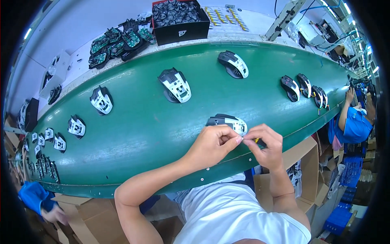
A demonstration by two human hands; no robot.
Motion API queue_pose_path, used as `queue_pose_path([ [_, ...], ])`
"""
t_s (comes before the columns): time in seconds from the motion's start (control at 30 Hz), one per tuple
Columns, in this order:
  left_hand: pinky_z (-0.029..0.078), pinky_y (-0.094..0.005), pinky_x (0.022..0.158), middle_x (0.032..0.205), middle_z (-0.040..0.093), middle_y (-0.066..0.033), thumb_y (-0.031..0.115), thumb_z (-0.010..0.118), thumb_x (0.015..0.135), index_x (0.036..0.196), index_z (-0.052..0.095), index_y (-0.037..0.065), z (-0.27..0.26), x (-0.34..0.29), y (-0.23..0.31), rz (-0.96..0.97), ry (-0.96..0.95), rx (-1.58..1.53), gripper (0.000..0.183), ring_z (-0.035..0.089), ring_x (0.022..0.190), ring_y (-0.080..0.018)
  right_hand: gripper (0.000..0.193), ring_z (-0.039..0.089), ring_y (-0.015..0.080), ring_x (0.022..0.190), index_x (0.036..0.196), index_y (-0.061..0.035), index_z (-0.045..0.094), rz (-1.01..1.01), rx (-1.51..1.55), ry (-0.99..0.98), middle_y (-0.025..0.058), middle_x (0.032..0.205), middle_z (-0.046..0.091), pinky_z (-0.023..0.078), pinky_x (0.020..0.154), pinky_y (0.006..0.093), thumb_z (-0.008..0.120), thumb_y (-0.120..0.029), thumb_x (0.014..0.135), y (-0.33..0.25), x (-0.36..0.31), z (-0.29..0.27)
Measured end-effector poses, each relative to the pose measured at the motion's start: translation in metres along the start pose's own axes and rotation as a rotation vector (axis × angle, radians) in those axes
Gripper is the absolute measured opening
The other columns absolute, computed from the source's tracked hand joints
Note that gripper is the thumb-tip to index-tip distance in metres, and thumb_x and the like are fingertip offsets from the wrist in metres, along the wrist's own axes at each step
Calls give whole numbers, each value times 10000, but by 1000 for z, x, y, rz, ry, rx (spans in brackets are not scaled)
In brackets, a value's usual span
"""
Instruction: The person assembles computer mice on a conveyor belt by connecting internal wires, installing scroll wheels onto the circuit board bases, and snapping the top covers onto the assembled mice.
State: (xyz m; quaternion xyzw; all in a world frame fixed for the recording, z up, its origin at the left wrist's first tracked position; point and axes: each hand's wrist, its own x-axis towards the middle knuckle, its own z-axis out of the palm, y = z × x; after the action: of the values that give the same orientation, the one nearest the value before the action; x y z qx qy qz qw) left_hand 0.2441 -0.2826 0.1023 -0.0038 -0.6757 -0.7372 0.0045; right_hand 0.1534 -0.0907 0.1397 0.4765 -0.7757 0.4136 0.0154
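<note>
My left hand (217, 144) and my right hand (266, 144) meet at their fingertips over the near edge of the green belt. Both are closed in a pinch around something tiny and pale, too small to name. Just beyond the fingers lies a black and white computer mouse (233, 121), partly covered by my left hand. A bit of yellow and black shows beneath my right fingers; its kind is hidden. Farther off on the belt sit another open-topped mouse (177, 85) and a mouse with a white side (234, 64).
Several more mice (290, 88) stand along the green belt (134, 134). Beyond it are a black box (181, 33) of dark parts, a pile of green circuit boards (107, 46) and rows of yellow-tipped pieces (227, 18). Co-workers in blue sit at both ends. Cardboard boxes (304, 175) stand below.
</note>
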Motion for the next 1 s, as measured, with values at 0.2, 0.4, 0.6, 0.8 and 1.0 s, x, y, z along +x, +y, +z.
queue_pose_path([
  [0.2, 426, -481, 1033, 1321, 575, -157, 267, 828, 782, 1368, 575, 58, -20, 12, -22, 432, 147, 788, 672, 532, 1257, -368, 79, 686, 240, 710, 880, 8, 684, 284, -82, -121, 131, 829, 702, 527, 646, 333, 739, -39, 849, 26, 4, -22],
  [0.4, 428, -473, 1034, 1336, 543, -169, 272, 882, 698, 1373, 538, 57, -15, 13, -46, 447, 123, 959, 788, 536, 1236, -386, 114, 690, 231, 676, 852, 23, 684, 458, -177, -281, 130, 751, 697, 534, 644, 347, 731, -81, 852, 33, 18, -24],
  [0.6, 509, -467, 925, 1253, 512, -188, 147, 903, 608, 1265, 559, 48, -5, 3, -41, 349, 155, 774, 748, 569, 1137, -392, 134, 671, 178, 670, 841, 42, 675, 480, -78, -377, 111, 731, 688, 536, 655, 328, 733, -77, 820, 35, 28, -19],
  [0.8, 521, -473, 885, 1235, 500, -202, 118, 899, 592, 1272, 549, 37, -6, 4, -43, 417, 173, 782, 769, 568, 1093, -398, 134, 684, 218, 649, 810, 27, 696, 498, -113, -429, 126, 709, 693, 542, 643, 342, 724, -103, 792, 37, 37, -13],
  [1.0, 509, -477, 908, 1231, 496, -211, 96, 910, 571, 1276, 556, 20, -4, 2, -41, 423, 187, 812, 793, 552, 1103, -408, 119, 666, 182, 644, 795, 22, 694, 482, -118, -463, 106, 696, 688, 527, 636, 329, 727, -90, 774, 41, 43, -11],
])
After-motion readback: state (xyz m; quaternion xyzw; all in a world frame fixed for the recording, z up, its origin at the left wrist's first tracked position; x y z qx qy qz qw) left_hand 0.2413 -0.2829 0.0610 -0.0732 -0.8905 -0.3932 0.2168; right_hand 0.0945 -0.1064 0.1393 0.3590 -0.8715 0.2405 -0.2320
